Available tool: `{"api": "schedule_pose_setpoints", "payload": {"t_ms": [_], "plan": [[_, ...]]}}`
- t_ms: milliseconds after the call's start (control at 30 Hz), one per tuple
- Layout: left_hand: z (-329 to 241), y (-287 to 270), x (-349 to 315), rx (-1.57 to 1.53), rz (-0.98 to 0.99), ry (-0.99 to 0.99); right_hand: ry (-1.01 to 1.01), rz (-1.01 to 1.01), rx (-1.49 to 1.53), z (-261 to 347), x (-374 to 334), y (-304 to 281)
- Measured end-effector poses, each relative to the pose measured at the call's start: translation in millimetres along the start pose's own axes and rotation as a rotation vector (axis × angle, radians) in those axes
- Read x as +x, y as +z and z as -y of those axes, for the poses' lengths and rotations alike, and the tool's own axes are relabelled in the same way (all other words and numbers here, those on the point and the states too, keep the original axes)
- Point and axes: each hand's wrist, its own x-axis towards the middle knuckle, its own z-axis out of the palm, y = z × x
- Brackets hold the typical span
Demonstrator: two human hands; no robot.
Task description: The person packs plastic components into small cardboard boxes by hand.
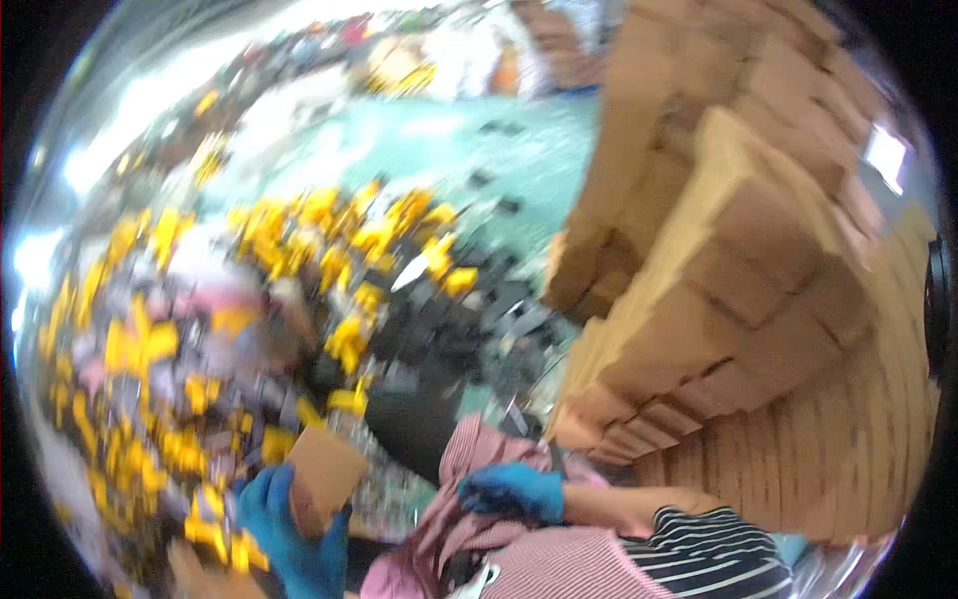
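Note:
My left hand (291,539), in a blue glove, is closed round a small brown cardboard box (331,465) at the lower left. The box is tilted, its lighter face turned up. My right hand (514,492), also blue-gloved, lies over the pink striped cloth (479,449) on my lap. Its fingers look curled; blur hides whatever may be in them. Left of and beyond the box spreads a heap of yellow pieces (289,235), mixed with grey ones. Black pieces (429,324) lie beyond my hands, near the middle.
Stacked brown cardboard boxes (738,290) rise close on my right, with more rows of cardboard (798,449) below. A pale green floor or sheet (449,140) stretches out ahead. White sacks (479,60) stand at the far side. Much of the view is blurred.

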Motion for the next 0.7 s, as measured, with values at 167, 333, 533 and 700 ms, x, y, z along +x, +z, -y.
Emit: {"api": "schedule_pose_setpoints", "payload": {"t_ms": [167, 333, 533, 700], "plan": [[-82.0, -38.9, 124.0, 0.112, -0.493, 0.791, -0.296, 0.194, -0.196, 12.6, -45.9, -41.2], [-206.3, -19.6, 243.1, -0.277, -1.206, 1.248, -0.311, 0.008, 0.099, 27.7, -76.0, -50.1], [-354.9, 22.1, 267.9, -0.473, -0.684, 1.226, -0.489, -0.128, 0.074, 32.1, -103.4, -52.1], [-309.5, 50.8, 232.8, -0.530, -0.231, 0.973, -0.364, -0.101, 0.050, 30.2, -81.0, -72.7]]}}
